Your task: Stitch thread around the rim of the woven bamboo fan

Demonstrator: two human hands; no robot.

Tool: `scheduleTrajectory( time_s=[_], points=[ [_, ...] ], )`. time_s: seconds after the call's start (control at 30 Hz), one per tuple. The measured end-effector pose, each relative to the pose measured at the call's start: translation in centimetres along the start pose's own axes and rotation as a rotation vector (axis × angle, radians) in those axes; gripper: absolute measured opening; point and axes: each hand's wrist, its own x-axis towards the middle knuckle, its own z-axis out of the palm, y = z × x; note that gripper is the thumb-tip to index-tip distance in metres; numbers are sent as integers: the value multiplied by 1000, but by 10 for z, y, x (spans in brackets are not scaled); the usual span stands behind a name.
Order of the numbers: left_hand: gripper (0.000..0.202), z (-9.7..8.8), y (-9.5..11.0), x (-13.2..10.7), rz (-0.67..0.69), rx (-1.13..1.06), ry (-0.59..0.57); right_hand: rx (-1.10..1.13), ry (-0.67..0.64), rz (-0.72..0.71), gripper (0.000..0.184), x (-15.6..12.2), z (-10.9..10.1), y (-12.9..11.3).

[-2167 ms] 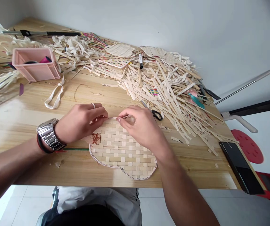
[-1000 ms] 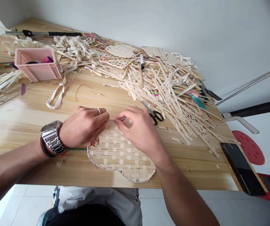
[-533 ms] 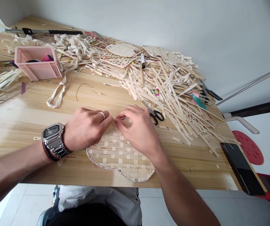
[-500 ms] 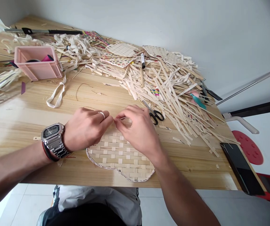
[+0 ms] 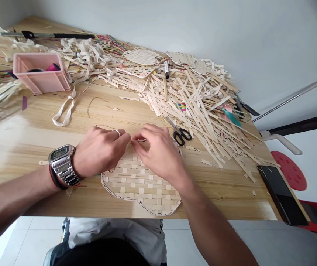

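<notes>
A woven bamboo-strip panel [image 5: 141,184] with a rounded, lobed outline lies flat near the table's front edge. A pale binding with dark stitches [image 5: 119,196] runs round its rim. My left hand [image 5: 101,151], with a ring and a steel watch, is closed over the panel's upper left; what its fingers hold is hidden. My right hand [image 5: 158,151] pinches the bound upper edge between thumb and index finger. Both sets of fingertips nearly meet there. Black-handled scissors [image 5: 182,136] lie just beyond my right hand.
A large heap of loose bamboo strips [image 5: 191,107] covers the back right, with a marker [image 5: 166,70] on it. A pink plastic box [image 5: 43,79] stands at the left beside white ribbon [image 5: 64,112]. A phone [image 5: 281,194] lies at the right edge.
My fingertips have shifted slightly left along the upper edge, and a little more of that edge shows by my right fingers. The panel has stayed put.
</notes>
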Motion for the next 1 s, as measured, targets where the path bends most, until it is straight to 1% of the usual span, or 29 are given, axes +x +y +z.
scheduleTrajectory(
  time_s=[0.1,0.27,0.33,0.53,0.67,0.83,1.0],
  points=[
    [13,-2,3,0,1,15,-17,1,14,3,10,0,2,-2],
    [15,-5,10,2,33,46,31,9,30,-3,9,-1,3,-3],
    [16,-6,13,2,31,50,33,18,32,-10,9,-1,3,-4],
    [15,-9,18,2,6,53,-8,50,29,-46,10,-1,4,-6],
    [16,-7,15,1,-9,43,-51,48,38,-54,10,-1,6,-6],
    [15,-2,6,1,-80,9,-10,61,44,-2,8,1,2,-1],
    [16,-5,-3,1,-193,-206,72,65,82,17,7,3,-4,4]
  ],
)
